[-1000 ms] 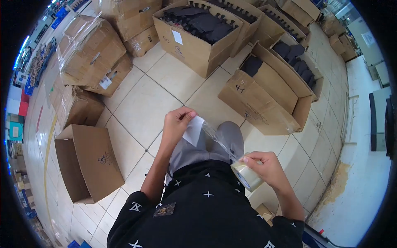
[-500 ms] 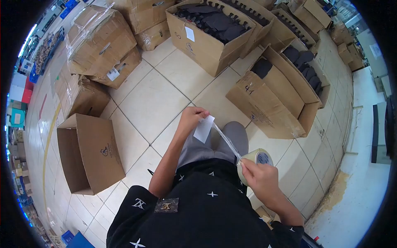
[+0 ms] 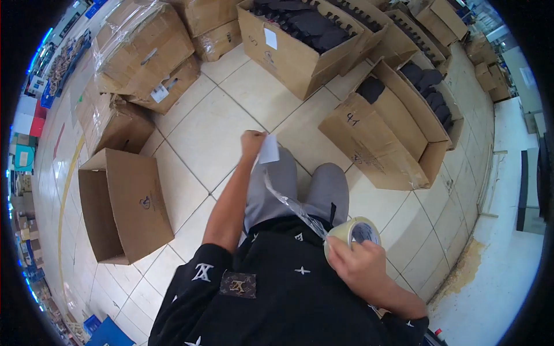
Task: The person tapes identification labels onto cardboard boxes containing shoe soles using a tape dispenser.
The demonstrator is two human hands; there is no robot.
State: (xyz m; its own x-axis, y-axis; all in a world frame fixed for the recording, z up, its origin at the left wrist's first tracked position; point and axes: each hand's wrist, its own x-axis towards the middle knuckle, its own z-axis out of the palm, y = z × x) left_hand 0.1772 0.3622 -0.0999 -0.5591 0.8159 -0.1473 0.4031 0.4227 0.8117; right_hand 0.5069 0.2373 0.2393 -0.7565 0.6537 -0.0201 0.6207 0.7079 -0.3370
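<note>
A: How many hands are shown, and in what state?

B: Two. The left hand is closed, gripping one white paper slip at its edge; the right hand is closed on one tape roll.

A: And between them?

B: One strand of clear tape, slack and twisted, runs from the roll up to just below the slip. Whether it touches the slip cannot be told.

A: Where do the slip and roll lie?

B: The slip is above one of two grey-trousered knees; the roll is beside the lap, at the person's right.

A: Which boxes surround the person?

B: At the left, one open box on the tiled floor, near one taped carton resting on a second, lower carton. Ahead, one labelled box holds many dark pieces, too overlapped to count. At the right, one box marked "41" shows one dark piece at its far end.
</note>
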